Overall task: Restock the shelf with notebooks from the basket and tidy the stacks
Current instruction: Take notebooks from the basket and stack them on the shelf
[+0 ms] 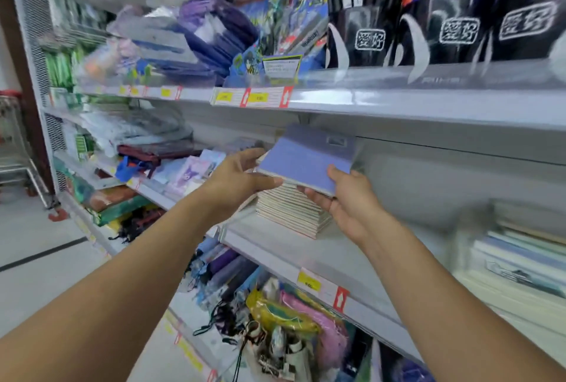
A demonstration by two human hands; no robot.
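A blue-purple notebook [306, 161] lies tilted on top of a stack of notebooks [291, 210] on the middle shelf [306, 246]. My left hand [239, 179] grips its near-left corner, thumb on the cover. Its near-right corner is held by my right hand [340, 194], fingers underneath and thumb on top. A clear divider stands just behind the stack. The basket is not in view.
Pencil cases and pouches fill the shelf to the left [147, 148]. Black bags [453, 26] hang above. More notebooks [520, 256] sit at the right. Pouches and lanyards [284, 326] crowd the lower shelf. A metal cart [12, 148] stands far left on the floor.
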